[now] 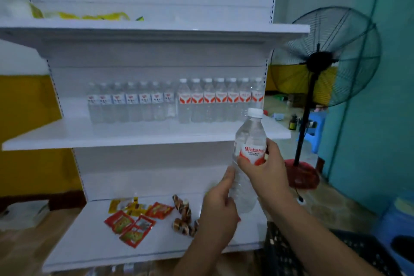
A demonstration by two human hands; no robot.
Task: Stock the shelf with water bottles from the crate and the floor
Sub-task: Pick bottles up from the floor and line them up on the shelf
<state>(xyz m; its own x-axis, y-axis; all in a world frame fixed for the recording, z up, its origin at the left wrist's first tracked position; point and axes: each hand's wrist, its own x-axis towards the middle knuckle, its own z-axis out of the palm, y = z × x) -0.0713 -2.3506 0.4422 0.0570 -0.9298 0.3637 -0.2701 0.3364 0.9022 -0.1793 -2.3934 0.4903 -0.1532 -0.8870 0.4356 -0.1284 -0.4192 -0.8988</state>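
Both hands held one clear water bottle (249, 141) nearly upright, white cap up, tilted slightly: the right hand (266, 170) wrapped its fingers round the red label, the left hand (220, 199) gripped the base. It hung before the middle shelf (134, 134), whose bare front strip lay ahead of a back row of bottles (174, 101). A black crate (313, 253) sat below.

dim, bluish cast | soft overall, motion blur lower left | wide-angle bend at edges

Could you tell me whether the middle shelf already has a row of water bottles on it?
Yes, a row of water bottles stands along the back of the middle shelf.
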